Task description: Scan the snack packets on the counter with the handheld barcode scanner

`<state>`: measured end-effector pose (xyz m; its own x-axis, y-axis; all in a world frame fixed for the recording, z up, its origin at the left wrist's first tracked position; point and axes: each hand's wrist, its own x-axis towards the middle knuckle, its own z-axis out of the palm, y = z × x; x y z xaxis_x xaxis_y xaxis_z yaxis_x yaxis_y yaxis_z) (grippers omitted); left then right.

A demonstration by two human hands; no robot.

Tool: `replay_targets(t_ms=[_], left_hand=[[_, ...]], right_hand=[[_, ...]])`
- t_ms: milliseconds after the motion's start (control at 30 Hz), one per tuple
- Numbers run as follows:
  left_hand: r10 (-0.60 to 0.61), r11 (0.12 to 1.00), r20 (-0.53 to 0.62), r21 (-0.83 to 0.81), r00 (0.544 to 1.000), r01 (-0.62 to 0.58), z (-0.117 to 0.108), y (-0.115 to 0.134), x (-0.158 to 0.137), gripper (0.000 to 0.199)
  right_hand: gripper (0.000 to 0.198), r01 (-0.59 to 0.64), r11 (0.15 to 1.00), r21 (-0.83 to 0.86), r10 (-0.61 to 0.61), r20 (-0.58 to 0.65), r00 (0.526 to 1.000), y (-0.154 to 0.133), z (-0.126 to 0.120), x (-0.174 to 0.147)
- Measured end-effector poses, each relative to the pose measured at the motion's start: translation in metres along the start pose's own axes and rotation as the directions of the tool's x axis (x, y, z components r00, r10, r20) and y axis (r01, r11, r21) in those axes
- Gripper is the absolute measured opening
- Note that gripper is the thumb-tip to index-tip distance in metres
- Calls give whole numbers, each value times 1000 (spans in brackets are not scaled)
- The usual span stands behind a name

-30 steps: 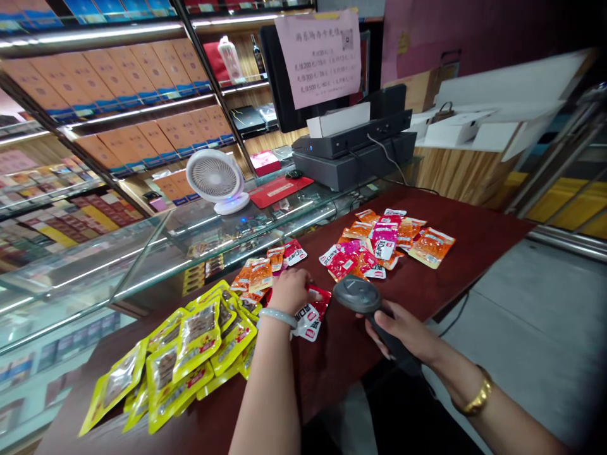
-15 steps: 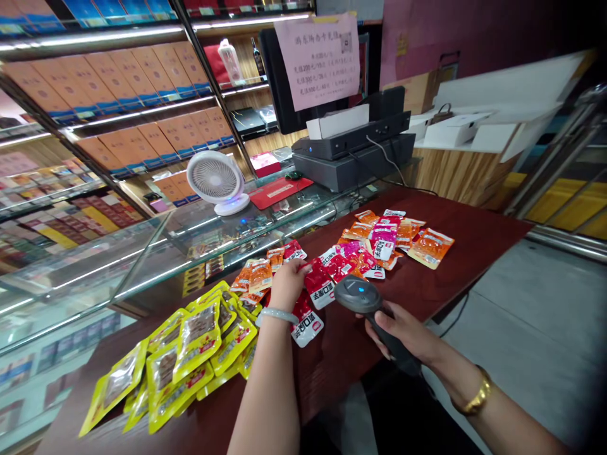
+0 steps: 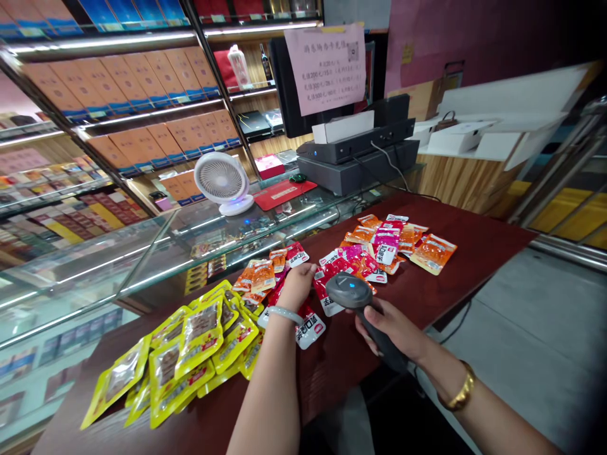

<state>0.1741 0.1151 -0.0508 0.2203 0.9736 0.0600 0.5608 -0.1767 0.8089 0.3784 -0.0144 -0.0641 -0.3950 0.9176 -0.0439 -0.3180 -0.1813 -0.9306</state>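
Observation:
My left hand [image 3: 296,285] is closed, its fingertips pinching the upper corner of a red snack packet [image 3: 321,289] with a white end. In my right hand [image 3: 394,327] is a dark grey barcode scanner [image 3: 348,291] with a lit blue light, its head partly covering that packet. Another red-and-white packet [image 3: 310,330] lies under my left wrist. Small orange packets [image 3: 262,275] sit left of my left hand. Yellow snack packets [image 3: 202,328] are heaped farther left. Beyond the scanner lies a mixed pile of pink, red and orange packets [image 3: 386,237].
The packets lie on a dark red tabletop [image 3: 455,218]. Behind it runs a glass display counter [image 3: 190,243] bearing a white fan [image 3: 222,177], a red mat [image 3: 284,194] and a grey cash register unit [image 3: 358,165]. A monitor back carries a pink notice [image 3: 327,69].
My left hand has shifted slightly right with the red packet. The scanner has moved a little left, and its head now overlaps the packet. The view has tilted slightly.

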Motion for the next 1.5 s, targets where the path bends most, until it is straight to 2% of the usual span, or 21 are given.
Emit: replay_targets(t_ms=[100, 167, 333, 400, 467, 533, 600, 700, 833, 1033, 1167, 1267, 1367, 1433, 1500], left_hand=[[27, 998, -6, 65, 1000, -26, -1, 2, -2, 32], [11, 999, -3, 51, 1000, -11, 0, 2, -2, 33], [-171, 966, 16, -194, 985, 170, 9, 3, 0, 30], [-176, 950, 24, -257, 984, 176, 13, 7, -2, 38], [-47, 990, 55, -133, 997, 54, 16, 13, -6, 58], [76, 981, 159, 167, 984, -103, 21, 18, -13, 81], [27, 872, 267, 465, 963, -153, 27, 22, -18, 95], [-132, 728, 291, 677, 948, -107, 40, 28, -22, 91], [-120, 682, 297, 718, 947, -139, 61, 37, -14, 82], [-3, 722, 386, 639, 923, -265, 97, 46, 19, 116], [37, 770, 432, 562, 901, -302, 102, 46, 39, 110], [62, 795, 346, 550, 936, -256, 81, 38, 47, 100], [4, 750, 92, 658, 996, -64, 51, 23, 51, 100], [-111, 686, -21, 722, 994, 92, 35, 12, 51, 102], [-193, 637, -13, 759, 981, 136, 27, 7, 47, 101]], right_hand=[[52, -14, 998, 62, 15, -15, 1000, 4, -2, 0], [53, -17, 997, 76, 18, -21, 1000, 5, -2, -1], [48, -2, 998, 67, 3, -5, 1000, 5, -2, -7], [46, 4, 998, 65, -4, 5, 1000, 5, -3, -10], [45, 11, 997, 70, -11, 5, 1000, 6, -5, -14], [46, 16, 997, 74, -16, 0, 1000, 7, -7, -18], [48, 20, 997, 72, -20, 1, 1000, 7, -9, -22], [49, 27, 998, 55, -28, 12, 1000, 5, -11, -26], [47, 41, 998, 57, -41, 6, 999, 0, -17, -24], [49, 47, 992, 118, -40, -63, 997, -10, -30, -16], [51, 63, 986, 153, -49, -88, 995, -11, -40, -15], [53, 50, 979, 199, -31, -97, 995, -7, -45, -17], [50, 45, 971, 236, -24, -88, 996, -4, -47, -17], [48, 45, 967, 249, -29, -67, 997, -3, -47, -16], [48, 40, 964, 262, -26, -54, 998, -2, -48, -16]])
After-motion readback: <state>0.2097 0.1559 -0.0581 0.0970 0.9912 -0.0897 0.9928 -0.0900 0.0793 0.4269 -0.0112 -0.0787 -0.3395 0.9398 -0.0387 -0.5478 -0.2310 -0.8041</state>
